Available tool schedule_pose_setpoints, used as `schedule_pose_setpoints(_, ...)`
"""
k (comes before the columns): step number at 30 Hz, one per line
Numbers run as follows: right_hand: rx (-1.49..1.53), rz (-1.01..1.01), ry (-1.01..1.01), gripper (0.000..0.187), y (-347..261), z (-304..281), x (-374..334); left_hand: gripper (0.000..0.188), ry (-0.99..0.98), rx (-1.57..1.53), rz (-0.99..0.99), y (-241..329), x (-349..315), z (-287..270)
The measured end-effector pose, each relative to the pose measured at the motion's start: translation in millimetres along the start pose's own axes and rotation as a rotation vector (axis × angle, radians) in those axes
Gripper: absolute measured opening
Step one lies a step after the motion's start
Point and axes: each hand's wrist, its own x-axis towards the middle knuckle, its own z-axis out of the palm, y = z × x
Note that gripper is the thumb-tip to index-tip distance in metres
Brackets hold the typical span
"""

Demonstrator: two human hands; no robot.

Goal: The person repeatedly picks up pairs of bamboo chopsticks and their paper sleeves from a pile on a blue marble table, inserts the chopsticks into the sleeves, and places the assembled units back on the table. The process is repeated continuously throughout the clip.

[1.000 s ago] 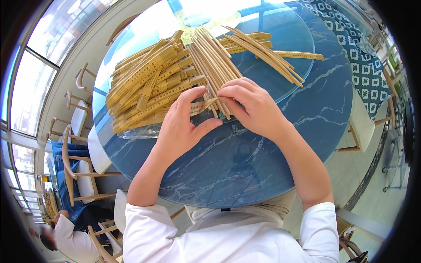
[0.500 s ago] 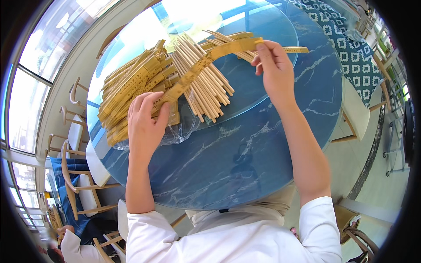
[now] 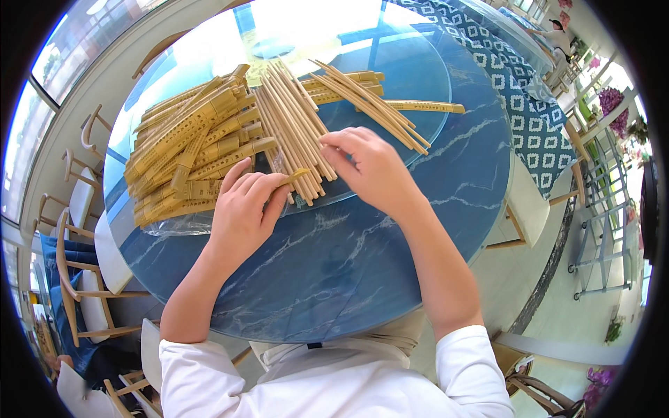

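My left hand (image 3: 247,203) is closed around a yellow-brown paper chopstick sleeve (image 3: 298,175), whose end sticks out past my fingertips toward the right. To its right, my right hand (image 3: 373,167) has its fingers drawn together at the right edge of a pile of bare wooden chopsticks (image 3: 289,115). What lies between those fingertips, if anything, I cannot make out. On the left a large heap of printed paper sleeves (image 3: 188,132) rests on clear plastic (image 3: 182,224), beside the chopsticks. A few loose chopsticks (image 3: 376,104) lie apart at the right.
More sleeves (image 3: 373,78) lie behind the loose chopsticks, and another sleeve (image 3: 425,106) points right. Under everything is a glass turntable (image 3: 435,76) on a blue marbled round table (image 3: 334,279). Wooden chairs (image 3: 87,279) stand left; a patterned cloth (image 3: 533,132) hangs at the right.
The sleeve was stretched between both hands; now its right end is free of my right hand, which has come down and left to the chopsticks. My view has shifted slightly.
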Motion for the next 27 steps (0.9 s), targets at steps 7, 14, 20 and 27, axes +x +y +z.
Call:
schedule_pose_setpoints(7, -0.755, 0.314, 0.126, 0.015, 61.9, -36.1, -9.6, 0.013, 0.044, -0.063, -0.027, -8.7, -0.6, -2.5)
schedule_pose_setpoints(14, -0.716, 0.386, 0.084, 0.015, 69.7, -33.8, -8.6, 0.013, 0.026, -0.064, -0.055, -11.4, -2.6, -1.8)
schedule_pose_setpoints(20, -0.534, 0.305, 0.251, 0.019, 63.2, -41.3, -2.2, 0.015, 0.043, -0.119, -0.151, -8.0, -2.6, -7.3)
schedule_pose_setpoints(27, 0.793, 0.729, 0.109, 0.023, 23.5, -57.0, 8.7, 0.034, -0.031, -0.207, -0.398, -2.2, 1.4, -17.8)
